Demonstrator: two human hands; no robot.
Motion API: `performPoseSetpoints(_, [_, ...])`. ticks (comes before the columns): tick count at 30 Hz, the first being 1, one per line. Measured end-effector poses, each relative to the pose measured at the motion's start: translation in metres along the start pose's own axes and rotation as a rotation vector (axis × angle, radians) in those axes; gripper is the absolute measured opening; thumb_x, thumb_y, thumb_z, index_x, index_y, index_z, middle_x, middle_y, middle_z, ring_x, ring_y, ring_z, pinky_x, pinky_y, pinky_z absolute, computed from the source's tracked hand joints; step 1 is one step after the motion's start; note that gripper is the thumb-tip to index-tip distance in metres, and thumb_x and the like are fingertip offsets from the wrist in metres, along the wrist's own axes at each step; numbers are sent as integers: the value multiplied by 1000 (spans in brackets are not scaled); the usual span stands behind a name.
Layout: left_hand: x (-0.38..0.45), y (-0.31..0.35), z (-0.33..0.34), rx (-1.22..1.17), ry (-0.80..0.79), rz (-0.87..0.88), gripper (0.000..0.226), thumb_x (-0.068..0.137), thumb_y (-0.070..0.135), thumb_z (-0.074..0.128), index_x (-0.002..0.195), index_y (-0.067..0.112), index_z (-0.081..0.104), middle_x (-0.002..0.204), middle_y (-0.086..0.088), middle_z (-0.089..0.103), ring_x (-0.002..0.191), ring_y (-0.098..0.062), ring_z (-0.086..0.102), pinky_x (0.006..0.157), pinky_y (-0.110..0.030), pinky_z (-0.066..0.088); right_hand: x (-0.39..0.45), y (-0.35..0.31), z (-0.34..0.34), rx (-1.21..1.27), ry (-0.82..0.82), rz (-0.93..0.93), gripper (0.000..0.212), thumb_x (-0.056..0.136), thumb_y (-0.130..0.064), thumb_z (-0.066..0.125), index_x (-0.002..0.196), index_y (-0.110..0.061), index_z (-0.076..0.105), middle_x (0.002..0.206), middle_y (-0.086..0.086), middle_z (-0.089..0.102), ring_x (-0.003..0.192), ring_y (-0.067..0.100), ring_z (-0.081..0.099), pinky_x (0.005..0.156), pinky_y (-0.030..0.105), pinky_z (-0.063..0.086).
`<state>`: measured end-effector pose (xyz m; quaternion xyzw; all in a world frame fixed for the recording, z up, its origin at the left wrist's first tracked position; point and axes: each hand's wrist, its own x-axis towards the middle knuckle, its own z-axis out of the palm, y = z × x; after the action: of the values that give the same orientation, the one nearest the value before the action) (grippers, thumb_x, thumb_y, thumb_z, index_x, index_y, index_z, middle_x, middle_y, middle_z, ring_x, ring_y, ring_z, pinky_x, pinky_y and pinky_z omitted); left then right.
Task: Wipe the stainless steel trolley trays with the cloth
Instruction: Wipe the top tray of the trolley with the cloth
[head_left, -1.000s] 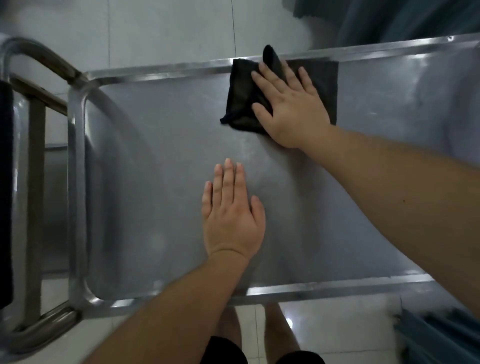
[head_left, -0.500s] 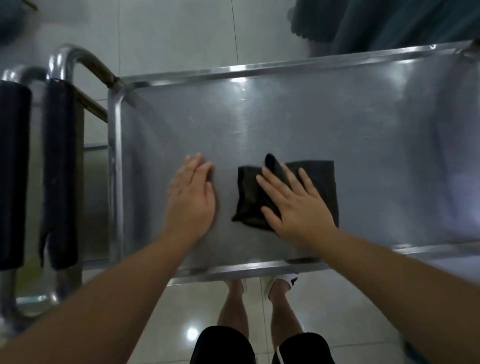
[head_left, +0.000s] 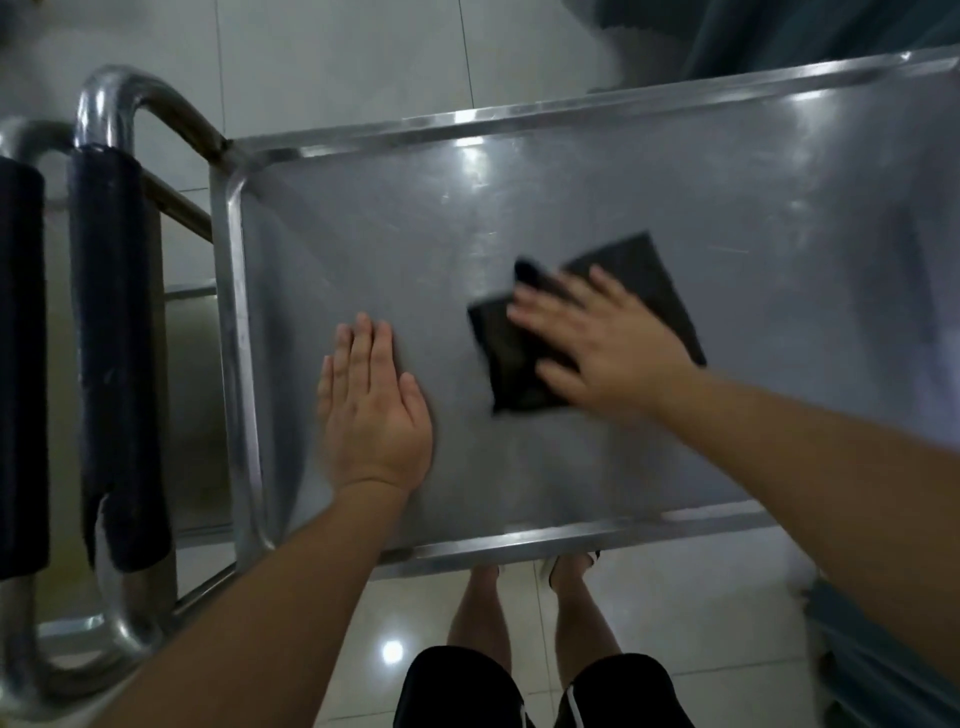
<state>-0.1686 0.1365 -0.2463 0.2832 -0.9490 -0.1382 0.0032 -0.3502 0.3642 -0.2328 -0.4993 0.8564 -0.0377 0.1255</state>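
Note:
The top steel tray of the trolley fills the middle of the head view, its raised rim running all round. A dark folded cloth lies flat on the tray, right of centre. My right hand presses on the cloth with straight, spread fingers and is blurred by motion. My left hand rests flat on the bare steel near the tray's left end, fingers together, a short gap from the cloth.
The trolley's tubular handle with a black padded grip stands at the left, and a lower shelf shows beneath it. A dark teal fabric hangs beyond the far rim. My legs stand on the tiled floor below the near rim.
My right hand slid the cloth from the far rim down to the tray's middle, then slightly right. My left hand shifted left toward the tray's end and stayed flat.

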Motion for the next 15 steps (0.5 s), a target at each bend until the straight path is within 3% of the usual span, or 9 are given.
performPoseSetpoints(4, [-1, 0, 0, 15, -21, -9, 64, 106, 37, 28, 167, 19, 21, 176, -1, 17, 163, -18, 7, 132, -36, 0, 69, 27, -23, 84, 32, 324, 69, 99, -66, 29, 163, -41, 22, 173, -12, 8, 160, 26, 6, 128, 50, -2])
performPoseSetpoints(7, [0, 0, 2, 21, -21, -2, 64, 106, 37, 27, 168, 19, 21, 176, -1, 16, 163, -19, 7, 132, -38, 1, 79, 30, -22, 56, 68, 530, 73, 95, -78, 22, 162, -49, 15, 174, -3, -9, 158, 37, -9, 126, 56, -7])
performPoseSetpoints(9, [0, -1, 3, 24, -22, -2, 64, 106, 37, 27, 167, 19, 21, 176, -1, 17, 163, -19, 7, 132, -37, 1, 71, 21, -17, 77, 66, 619, 76, 93, -83, 18, 162, -51, 11, 174, 6, -9, 157, 41, -11, 126, 57, -7])
performPoseSetpoints(15, [-1, 0, 2, 17, -36, -5, 65, 106, 39, 27, 168, 19, 21, 176, -1, 16, 163, -19, 7, 132, -36, 0, -20, -36, 10, 83, 59, 482, 75, 96, -81, 25, 162, -46, 16, 173, 8, 10, 159, 35, -3, 127, 56, 2])
